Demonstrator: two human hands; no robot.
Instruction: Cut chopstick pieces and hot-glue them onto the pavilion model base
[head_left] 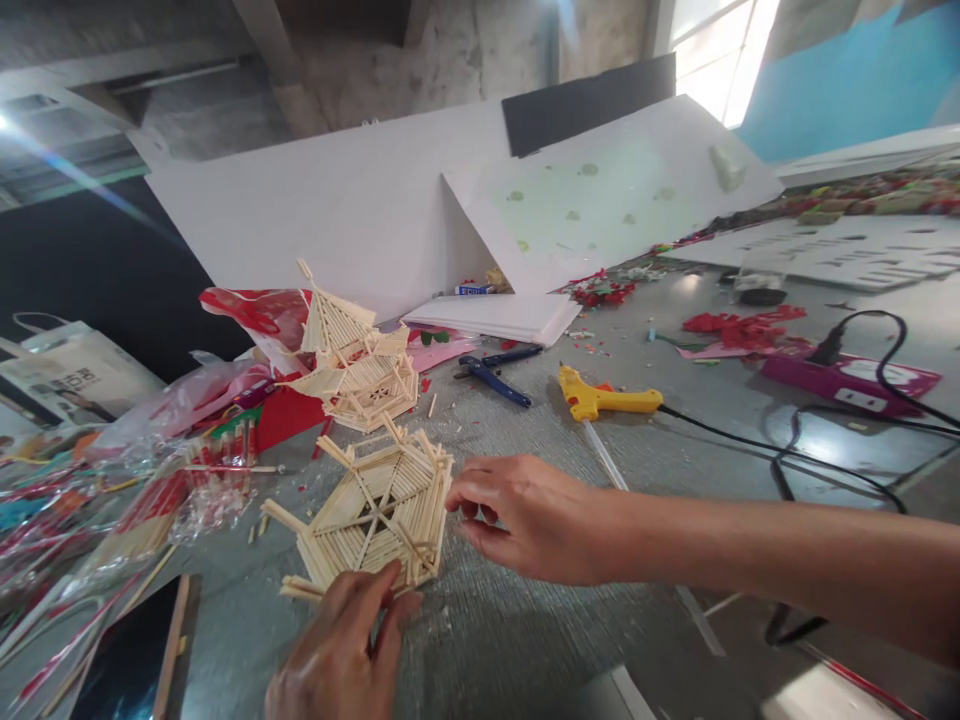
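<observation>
A hexagonal frame [352,535] of pale wooden sticks lies on the grey table, with spokes meeting in its middle and stick ends jutting from its corners. My left hand [341,640] holds its near edge, index finger and thumb at the rim. Beside the right edge is my right hand [525,520], its fingers curled and tips close against the sticks; whatever they pinch is hidden. Just behind stands a tiered pagoda-like model [352,365] of the same sticks, with a pointed roof.
A yellow glue gun [611,398] with a clear glue stick lies to the right, its cord running to a purple power strip [847,383]. Blue-handled pliers [495,380] lie behind. Plastic-wrapped sticks [150,510] and a phone [131,650] are at left. White boards [337,210] lean behind.
</observation>
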